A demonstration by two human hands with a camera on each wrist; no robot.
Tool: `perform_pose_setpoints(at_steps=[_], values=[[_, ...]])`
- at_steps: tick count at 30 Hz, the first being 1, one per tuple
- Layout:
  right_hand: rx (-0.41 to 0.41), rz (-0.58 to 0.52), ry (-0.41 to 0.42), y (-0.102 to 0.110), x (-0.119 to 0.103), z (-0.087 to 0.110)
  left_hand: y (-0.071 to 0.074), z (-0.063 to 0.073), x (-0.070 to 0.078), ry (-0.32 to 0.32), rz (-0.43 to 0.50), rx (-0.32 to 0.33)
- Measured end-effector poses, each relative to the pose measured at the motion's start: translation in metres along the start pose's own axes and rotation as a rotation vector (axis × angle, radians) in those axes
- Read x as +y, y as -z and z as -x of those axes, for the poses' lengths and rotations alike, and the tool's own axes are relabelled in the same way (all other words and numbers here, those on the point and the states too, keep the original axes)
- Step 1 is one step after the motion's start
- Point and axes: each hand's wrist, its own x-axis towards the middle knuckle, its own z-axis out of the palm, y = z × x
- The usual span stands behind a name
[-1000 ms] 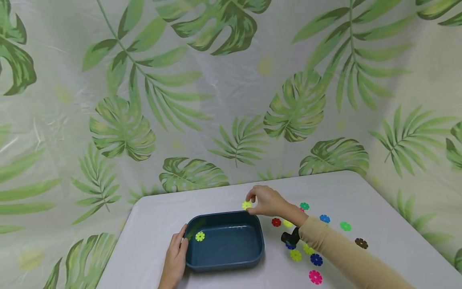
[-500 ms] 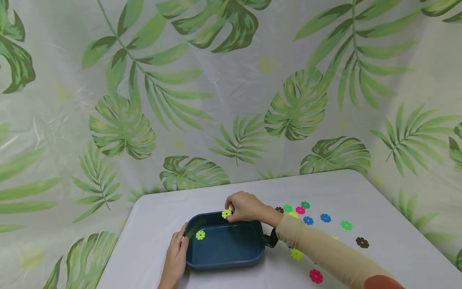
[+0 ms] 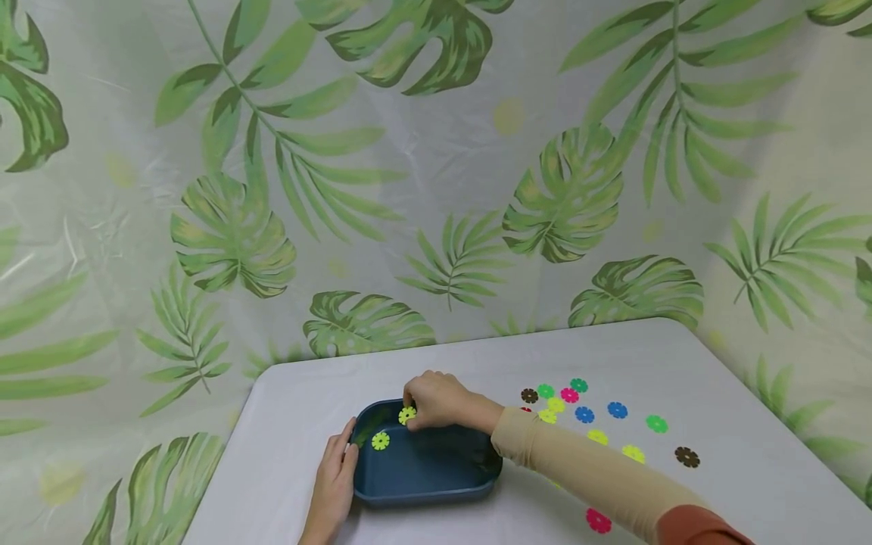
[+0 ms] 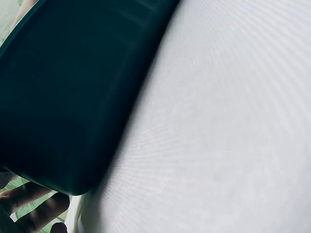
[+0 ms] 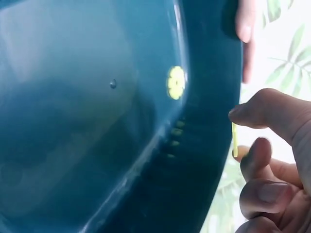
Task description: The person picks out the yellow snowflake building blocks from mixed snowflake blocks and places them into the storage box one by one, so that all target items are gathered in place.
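A dark blue rectangular plastic bin (image 3: 425,492) stands on the table. My left hand (image 3: 331,477) rests against its left wall, fingers fairly straight; in the left wrist view some fingers (image 4: 43,211) show beyond the bin's corner. Over the bin's far left part, my right hand (image 3: 439,401) pinches a yellow notched interlocking disc (image 3: 406,415) between thumb and finger. The right wrist view shows this disc (image 5: 235,140) edge-on, beside the rim. Another yellow disc (image 3: 380,440) lies inside, near the left end of the floor, its reflection showing on the wall.
Right of the bin, several loose notched discs lie scattered on the white table (image 3: 300,401), among them a pink disc (image 3: 599,521), a brown disc (image 3: 687,456), a green disc (image 3: 657,423) and a blue disc (image 3: 617,409). A leaf-patterned curtain (image 3: 450,189) hangs behind the table.
My right hand has carried the pinched yellow disc leftward and a little lower, from the bin's far right corner to over its far left part. The left hand stays at the bin's left side.
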Motion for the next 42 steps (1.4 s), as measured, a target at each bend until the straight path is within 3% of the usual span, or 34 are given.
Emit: perform_pose_setpoints(at_steps=[26,42], values=[[-0.119,0.168,0.021,-0.024,-0.017,-0.021,0.0,-0.002,-0.003,0.0,0.011,-0.008],[-0.192,0.19,0.0,-0.04,-0.019,-0.031,0.0,-0.002,-0.003,0.017,0.025,-0.016]])
